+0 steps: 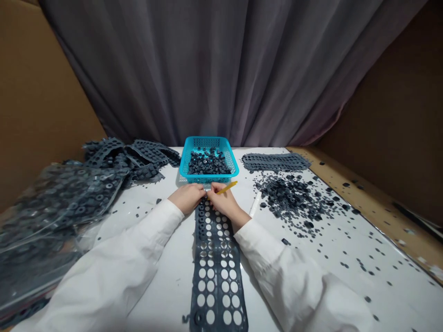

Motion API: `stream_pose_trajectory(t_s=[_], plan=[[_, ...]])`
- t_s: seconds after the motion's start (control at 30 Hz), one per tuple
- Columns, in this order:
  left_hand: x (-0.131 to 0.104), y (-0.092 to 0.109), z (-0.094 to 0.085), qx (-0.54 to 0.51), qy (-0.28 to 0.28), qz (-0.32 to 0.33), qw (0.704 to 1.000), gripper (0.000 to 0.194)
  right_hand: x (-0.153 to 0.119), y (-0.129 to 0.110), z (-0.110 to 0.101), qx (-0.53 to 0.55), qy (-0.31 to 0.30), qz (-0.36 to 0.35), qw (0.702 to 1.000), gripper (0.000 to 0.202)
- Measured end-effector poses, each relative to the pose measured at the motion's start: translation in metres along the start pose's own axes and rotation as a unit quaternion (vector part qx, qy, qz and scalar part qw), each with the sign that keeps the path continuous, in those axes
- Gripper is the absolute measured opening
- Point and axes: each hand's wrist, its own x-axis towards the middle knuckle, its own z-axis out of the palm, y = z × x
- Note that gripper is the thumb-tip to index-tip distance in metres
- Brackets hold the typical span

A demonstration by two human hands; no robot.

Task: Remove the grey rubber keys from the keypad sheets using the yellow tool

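Observation:
A long dark rubber sheet (218, 276) with rows of round holes lies lengthwise on the white table; dark rings still sit along its upper left column. My left hand (188, 198) rests on the sheet's far left end, fingers pressed together at its edge; what they pinch, if anything, is too small to tell. Just right of it, my right hand (222, 199) is closed round a yellow pen-like tool (228, 186), its tip hidden near the fingers at the sheet's far end. Beyond both hands stands a turquoise basket (209, 178) holding many small dark rubber parts (207, 163).
Clear bags of dark rings (69, 198) and crumpled perforated sheets (138, 154) fill the left. At right are stacked strips (275, 162), a pile of dark bits (294, 196), a white stick (255, 204) and scattered discs. A grey curtain (207, 69) hangs behind.

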Motion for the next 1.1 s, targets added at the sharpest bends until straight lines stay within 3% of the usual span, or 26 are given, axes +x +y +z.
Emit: stream_pose_trajectory(t_s=[0.3, 0.8, 1.1], plan=[[0.002, 0.002, 0.008, 0.031, 0.014, -0.001, 0.999, 0.022, 0.002, 0.006, -0.003, 0.024, 0.004, 0.043, 0.999, 0.014], [-0.002, 0.008, -0.005, 0.067, 0.022, 0.006, 0.997, 0.017, 0.002, 0.005, -0.002, 0.036, 0.011, 0.064, 0.997, 0.013], [-0.001, 0.017, 0.002, 0.067, 0.016, -0.027, 0.997, 0.020, 0.003, 0.008, -0.003, 0.037, 0.012, 0.061, 0.997, 0.012]])
